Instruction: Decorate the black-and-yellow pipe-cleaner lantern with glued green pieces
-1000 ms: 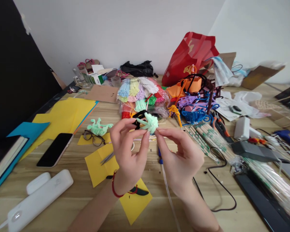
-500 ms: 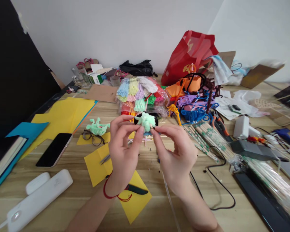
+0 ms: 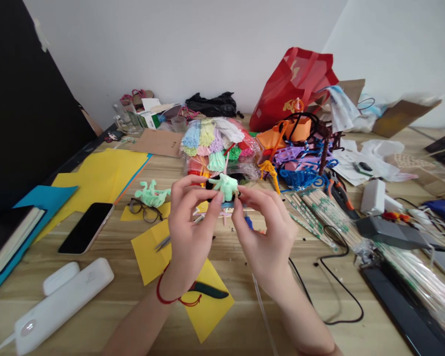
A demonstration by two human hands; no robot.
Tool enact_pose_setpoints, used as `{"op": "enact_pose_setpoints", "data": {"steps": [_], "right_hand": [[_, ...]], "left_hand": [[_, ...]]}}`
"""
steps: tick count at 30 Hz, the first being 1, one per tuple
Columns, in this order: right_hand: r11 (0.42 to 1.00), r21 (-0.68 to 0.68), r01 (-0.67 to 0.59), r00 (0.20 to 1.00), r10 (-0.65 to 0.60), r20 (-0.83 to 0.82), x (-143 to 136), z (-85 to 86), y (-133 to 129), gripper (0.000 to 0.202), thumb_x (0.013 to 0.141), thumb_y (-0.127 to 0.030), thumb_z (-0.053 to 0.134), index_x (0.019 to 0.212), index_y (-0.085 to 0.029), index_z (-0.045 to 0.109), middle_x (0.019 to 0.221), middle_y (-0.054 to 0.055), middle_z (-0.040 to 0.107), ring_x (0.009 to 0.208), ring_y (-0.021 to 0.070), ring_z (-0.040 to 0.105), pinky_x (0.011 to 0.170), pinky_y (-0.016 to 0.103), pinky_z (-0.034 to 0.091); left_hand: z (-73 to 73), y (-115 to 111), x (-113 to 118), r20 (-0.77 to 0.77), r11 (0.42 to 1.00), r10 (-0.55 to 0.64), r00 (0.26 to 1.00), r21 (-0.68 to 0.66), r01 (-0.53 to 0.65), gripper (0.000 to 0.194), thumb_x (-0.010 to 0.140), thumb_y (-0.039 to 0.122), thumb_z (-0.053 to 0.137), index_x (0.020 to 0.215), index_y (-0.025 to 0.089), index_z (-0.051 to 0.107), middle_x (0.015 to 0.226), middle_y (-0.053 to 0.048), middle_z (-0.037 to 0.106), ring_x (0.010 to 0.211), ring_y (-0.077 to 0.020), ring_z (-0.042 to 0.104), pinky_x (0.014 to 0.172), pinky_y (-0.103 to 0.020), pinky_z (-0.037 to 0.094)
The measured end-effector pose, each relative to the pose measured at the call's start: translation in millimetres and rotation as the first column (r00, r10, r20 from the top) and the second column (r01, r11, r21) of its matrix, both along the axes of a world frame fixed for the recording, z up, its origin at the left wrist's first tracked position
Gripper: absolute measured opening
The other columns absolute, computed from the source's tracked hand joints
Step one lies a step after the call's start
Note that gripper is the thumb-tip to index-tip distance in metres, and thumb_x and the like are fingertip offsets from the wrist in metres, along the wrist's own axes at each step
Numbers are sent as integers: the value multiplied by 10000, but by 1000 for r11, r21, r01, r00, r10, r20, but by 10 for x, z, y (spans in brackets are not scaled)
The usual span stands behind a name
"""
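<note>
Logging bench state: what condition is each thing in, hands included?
left hand: pinching the green piece
right hand: pinching its other side
green piece: held up off the table
other green piece: unheld
phone: face up, screen dark
book: shut
red bag: standing, tilted
scissors: partly hidden; open or shut unclear

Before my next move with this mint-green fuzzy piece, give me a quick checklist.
1. Left hand holding the fuzzy piece: ok, pinching its left side.
2. Right hand gripping it: ok, at its right side.
3. Piece clear of the table: ok, held up.
4. Surface near left hand free of tools: not ok, a dark-green handle lies on yellow paper.
5. Second mint-green piece apart from glasses: cannot tell, they nearly meet in view.
</note>
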State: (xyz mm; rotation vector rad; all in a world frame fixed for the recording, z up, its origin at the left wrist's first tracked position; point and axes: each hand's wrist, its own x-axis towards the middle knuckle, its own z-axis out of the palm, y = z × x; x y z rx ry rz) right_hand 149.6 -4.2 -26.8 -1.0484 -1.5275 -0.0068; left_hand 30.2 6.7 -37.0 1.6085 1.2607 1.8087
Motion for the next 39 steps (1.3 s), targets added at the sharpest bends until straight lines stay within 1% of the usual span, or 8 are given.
{"op": "enact_pose_setpoints", "data": {"steps": [5,12,19,24,29,33,36,39], "right_hand": [[997,-53,-52,997,50,-54,27,4,-2,175,868,-48,663,971,-184,703,915,65,718,845,161,701,757,320,627],[993,114,16,1000,-15,-11,6,-19,19,204,875,-47,679,972,-224,704,887,45,719,828,167,707,744,333,617],[974,223,37,998,-45,33,-24,-46,26,269,864,-15,665,1038,-218,693,921,68,697,842,180,695,748,341,608],[984,170,56,996,-67,59,-26,-58,13,239,891,-52,637,1050,-224,684,947,74,713,857,188,710,781,359,612],[994,-9,111,988,-109,110,-8,-55,16,119,905,-94,619,973,-189,641,880,67,731,838,184,713,764,329,611],[979,-195,-67,997,57,-59,98,-16,32,62,886,-139,648,917,-192,638,857,36,720,784,158,710,724,296,612],[967,-192,-169,950,108,-294,273,-3,97,44,863,-185,688,899,-201,667,860,19,742,781,148,729,725,279,623],[960,-277,-44,967,-29,-252,520,-53,264,74,812,-234,734,845,-182,693,776,25,749,679,161,721,668,293,617]], "left_hand": [[10,-7,-8,-1,1000,1,1000,14,-1,68,867,164,707,835,221,689,1137,-46,564,1144,-197,582,924,-351,531],[17,-41,24,1,997,34,999,73,-34,74,882,169,698,840,222,667,1150,-57,567,1158,-211,579,986,-406,530],[2,-22,79,125,993,12,992,114,-27,69,899,206,698,837,218,669,1122,-66,561,1138,-189,599,855,-306,606],[-35,-14,111,130,995,31,991,92,-43,77,903,251,700,840,225,662,1136,-68,563,1115,-202,618,845,-338,617],[-97,15,105,6,992,57,998,112,-57,47,884,188,701,863,221,675,1179,-56,558,1019,-162,623,932,-372,565],[-91,95,11,19,998,45,999,35,-45,51,865,235,721,829,216,690,1127,-61,587,1094,-194,617,873,-332,585],[-54,156,-102,161,991,-51,986,-113,70,140,846,325,745,785,208,700,1109,-65,631,1091,-209,640,802,-295,597],[-24,184,-197,310,946,-148,939,-233,226,235,820,420,768,762,200,709,1141,-77,663,1060,-225,668,784,-309,600]]}}
